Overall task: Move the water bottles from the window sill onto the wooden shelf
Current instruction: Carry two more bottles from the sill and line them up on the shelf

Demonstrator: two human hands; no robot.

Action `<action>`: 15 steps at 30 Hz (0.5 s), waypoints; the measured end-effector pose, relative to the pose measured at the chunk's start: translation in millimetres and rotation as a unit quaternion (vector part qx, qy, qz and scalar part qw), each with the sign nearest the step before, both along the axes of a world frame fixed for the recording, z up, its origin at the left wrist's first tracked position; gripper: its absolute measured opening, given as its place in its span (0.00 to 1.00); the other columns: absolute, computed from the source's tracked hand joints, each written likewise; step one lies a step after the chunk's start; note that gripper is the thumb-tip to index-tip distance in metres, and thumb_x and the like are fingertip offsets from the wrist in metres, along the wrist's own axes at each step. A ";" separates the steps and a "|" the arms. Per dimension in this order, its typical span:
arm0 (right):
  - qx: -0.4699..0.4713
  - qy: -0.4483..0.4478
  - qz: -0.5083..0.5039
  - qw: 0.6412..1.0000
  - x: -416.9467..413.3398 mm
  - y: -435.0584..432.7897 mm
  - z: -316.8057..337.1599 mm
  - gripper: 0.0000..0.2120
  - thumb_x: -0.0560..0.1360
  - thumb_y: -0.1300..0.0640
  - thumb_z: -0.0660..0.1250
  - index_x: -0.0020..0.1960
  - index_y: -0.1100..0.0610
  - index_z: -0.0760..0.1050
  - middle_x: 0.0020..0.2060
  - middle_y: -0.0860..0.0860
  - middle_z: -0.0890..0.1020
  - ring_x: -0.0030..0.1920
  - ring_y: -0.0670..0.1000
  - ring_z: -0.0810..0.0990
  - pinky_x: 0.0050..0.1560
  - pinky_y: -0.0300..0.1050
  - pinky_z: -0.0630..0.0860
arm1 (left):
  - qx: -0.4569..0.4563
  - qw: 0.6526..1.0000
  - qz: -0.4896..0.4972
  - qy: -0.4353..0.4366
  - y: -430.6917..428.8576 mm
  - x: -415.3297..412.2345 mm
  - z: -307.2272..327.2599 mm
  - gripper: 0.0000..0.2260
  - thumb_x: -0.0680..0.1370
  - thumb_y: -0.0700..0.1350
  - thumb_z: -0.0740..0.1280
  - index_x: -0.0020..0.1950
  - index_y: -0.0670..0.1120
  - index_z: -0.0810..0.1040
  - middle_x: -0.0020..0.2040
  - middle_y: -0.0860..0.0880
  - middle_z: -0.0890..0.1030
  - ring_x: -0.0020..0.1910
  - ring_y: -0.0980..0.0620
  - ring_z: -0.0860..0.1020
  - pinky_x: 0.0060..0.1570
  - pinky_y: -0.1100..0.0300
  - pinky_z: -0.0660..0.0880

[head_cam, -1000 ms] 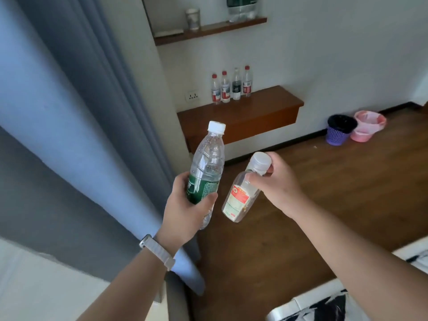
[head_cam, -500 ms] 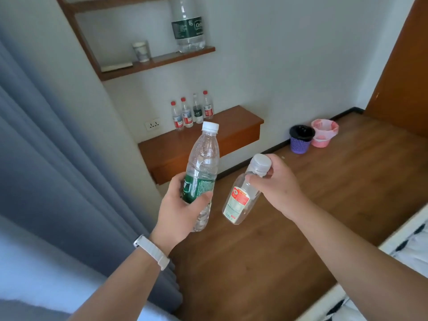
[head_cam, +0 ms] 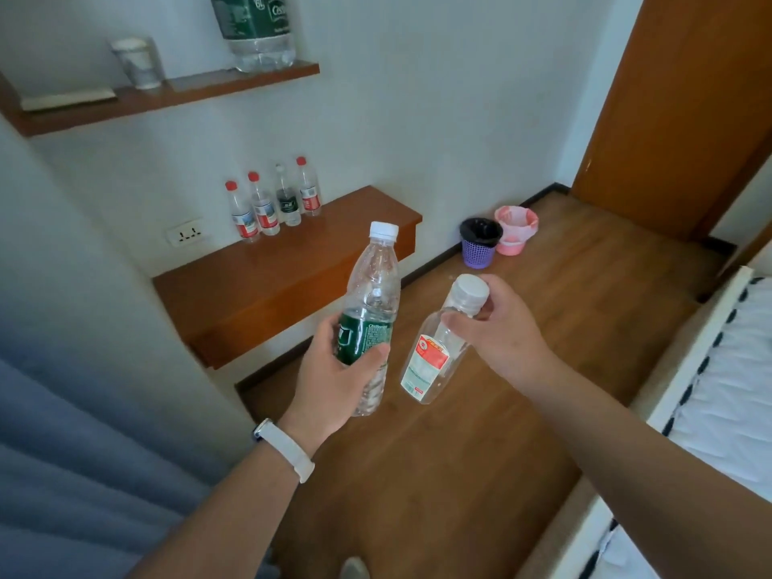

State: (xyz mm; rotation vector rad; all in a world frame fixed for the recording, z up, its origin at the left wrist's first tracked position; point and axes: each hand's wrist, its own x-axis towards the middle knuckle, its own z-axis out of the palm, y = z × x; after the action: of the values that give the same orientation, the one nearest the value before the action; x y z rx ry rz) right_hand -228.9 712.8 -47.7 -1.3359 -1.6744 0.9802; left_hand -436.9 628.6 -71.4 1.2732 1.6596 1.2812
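Bottles in both hands, L green-label bottle (head_cam: pixel 369 311), R red-label bottle (head_cam: pixel 434 348), 4 bottles (head_cam: pixel 273 204) on shelf (head_cam: pixel 267 282)

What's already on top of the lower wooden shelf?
Four small bottles stand in a row at the back of the lower wooden shelf, against the wall. The green-label bottle in the left hand covers part of its front edge.

At frame centre, a tall clear green-label bottle (head_cam: pixel 369 323) with a white cap stands nearly upright; just right, a shorter red-label bottle (head_cam: pixel 438 348) tilts, cap upper right. Four bottles (head_cam: pixel 273 200) line the wooden shelf (head_cam: pixel 267 282), left of centre.
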 end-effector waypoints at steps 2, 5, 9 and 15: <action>-0.004 0.005 -0.005 1.000 -13.2 18.2 -0.1 0.17 0.71 0.50 0.75 0.51 0.37 0.69 0.45 0.30 0.77 0.47 0.30 0.76 0.32 0.25 0.71 | -0.002 1.000 -0.019 -0.016 25.3 -17.8 -5.2 0.26 0.71 0.58 0.74 0.65 0.60 0.68 0.59 0.58 0.80 0.56 0.56 0.81 0.50 0.58 0.81; -0.008 0.007 -0.029 1.000 -36.5 49.3 2.1 0.18 0.70 0.49 0.76 0.53 0.39 0.69 0.46 0.36 0.79 0.46 0.39 0.80 0.37 0.29 0.72 | 0.000 0.999 -0.038 -0.033 63.8 -47.5 -7.0 0.27 0.66 0.62 0.73 0.63 0.63 0.69 0.56 0.59 0.80 0.54 0.58 0.81 0.46 0.60 0.82; -0.015 0.012 -0.044 0.999 -73.0 90.7 4.3 0.20 0.71 0.51 0.75 0.58 0.44 0.70 0.49 0.38 0.78 0.48 0.43 0.79 0.43 0.34 0.73 | 0.005 0.996 -0.068 -0.048 112.6 -89.9 -4.4 0.25 0.67 0.60 0.74 0.62 0.62 0.70 0.54 0.59 0.81 0.52 0.57 0.82 0.42 0.62 0.81; -0.010 0.002 -0.027 1.000 -138.8 134.5 9.8 0.20 0.72 0.53 0.75 0.61 0.50 0.72 0.51 0.45 0.80 0.50 0.46 0.80 0.50 0.43 0.78 | 0.016 0.995 -0.079 -0.065 162.5 -152.1 1.6 0.23 0.70 0.55 0.73 0.62 0.60 0.70 0.52 0.59 0.81 0.50 0.57 0.82 0.40 0.64 0.80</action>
State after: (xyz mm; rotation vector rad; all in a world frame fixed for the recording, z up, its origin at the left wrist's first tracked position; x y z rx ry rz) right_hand -367.7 847.3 -37.8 -1.3838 -1.6209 0.9692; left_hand -588.9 791.1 -69.7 1.2855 1.4246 1.2717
